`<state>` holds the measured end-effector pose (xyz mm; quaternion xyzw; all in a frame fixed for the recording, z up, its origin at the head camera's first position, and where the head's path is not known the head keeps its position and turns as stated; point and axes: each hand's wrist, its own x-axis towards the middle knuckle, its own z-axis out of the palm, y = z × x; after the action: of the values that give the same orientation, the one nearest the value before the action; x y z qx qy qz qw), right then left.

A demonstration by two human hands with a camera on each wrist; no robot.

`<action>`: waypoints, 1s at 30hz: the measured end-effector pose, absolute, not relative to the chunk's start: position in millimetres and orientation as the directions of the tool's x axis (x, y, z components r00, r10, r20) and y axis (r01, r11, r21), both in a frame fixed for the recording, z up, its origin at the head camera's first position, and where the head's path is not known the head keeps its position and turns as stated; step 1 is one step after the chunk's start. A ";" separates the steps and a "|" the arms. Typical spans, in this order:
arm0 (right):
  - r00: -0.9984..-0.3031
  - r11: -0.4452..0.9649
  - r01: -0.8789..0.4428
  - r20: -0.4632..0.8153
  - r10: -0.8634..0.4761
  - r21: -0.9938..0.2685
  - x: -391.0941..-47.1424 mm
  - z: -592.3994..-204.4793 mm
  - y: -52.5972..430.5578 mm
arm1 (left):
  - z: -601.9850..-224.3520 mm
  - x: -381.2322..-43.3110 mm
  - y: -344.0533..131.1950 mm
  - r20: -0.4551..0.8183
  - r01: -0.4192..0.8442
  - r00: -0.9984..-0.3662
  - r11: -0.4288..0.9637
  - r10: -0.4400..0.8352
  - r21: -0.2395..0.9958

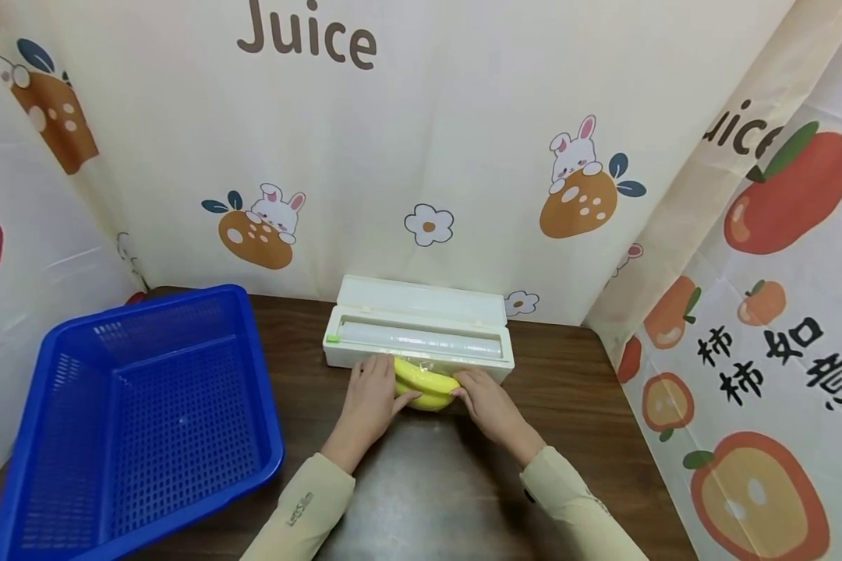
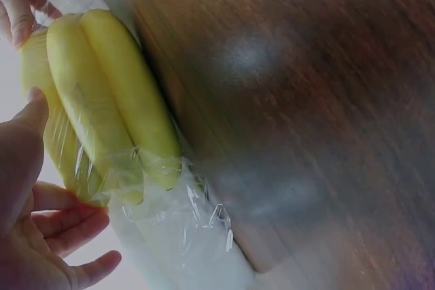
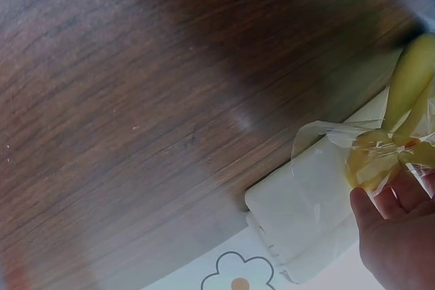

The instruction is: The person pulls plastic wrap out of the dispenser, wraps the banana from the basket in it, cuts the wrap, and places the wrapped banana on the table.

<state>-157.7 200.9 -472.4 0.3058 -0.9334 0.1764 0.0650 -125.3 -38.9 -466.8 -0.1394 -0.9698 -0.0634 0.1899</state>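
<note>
A bunch of yellow bananas (image 1: pixel 426 382) is held up against the front of a white cling film box (image 1: pixel 421 302). Clear cling film (image 2: pixel 197 219) covers the bananas and hangs loose past their tips in the left wrist view. My left hand (image 1: pixel 366 401) grips the left end of the bunch, thumb toward me and fingers behind. At the other end, my right hand (image 1: pixel 489 405) holds the stem side with thumb and fingers. Loose film (image 3: pixel 319 161) also spreads beyond the stem end in the right wrist view.
The film box has its lid raised, and a film roll (image 1: pixel 421 340) lies inside. To the left stands a large blue plastic basket (image 1: pixel 270 436). A printed curtain (image 1: pixel 365 156) encloses the back and sides of the dark wooden table (image 1: pixel 568 436).
</note>
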 end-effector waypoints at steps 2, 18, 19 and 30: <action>-0.809 0.751 -0.588 0.222 -0.545 -0.299 -158.9 -471.6 199.3 | -467.4 -126.6 -39.0 0.390 0.291 -0.887 0.955 0.246 0.060; -0.850 0.760 -0.519 0.142 -0.507 -0.391 -157.1 -470.9 197.8 | -472.7 -128.0 -33.6 0.426 0.284 -0.884 0.945 0.192 0.164; -0.850 0.758 -0.519 0.144 -0.507 -0.396 -156.6 -471.2 198.0 | -473.2 -127.5 -33.5 0.434 0.286 -0.881 0.943 0.188 0.171; -0.767 0.749 -0.624 0.359 -0.532 -0.224 -154.0 -475.5 199.8 | -470.8 -125.8 -33.7 0.392 0.283 -0.897 0.946 0.203 0.156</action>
<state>-154.0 199.8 -475.5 0.3124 -0.9249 0.1675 0.1374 -125.8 -33.7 -470.8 -0.1254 -0.9683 -0.1052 0.1888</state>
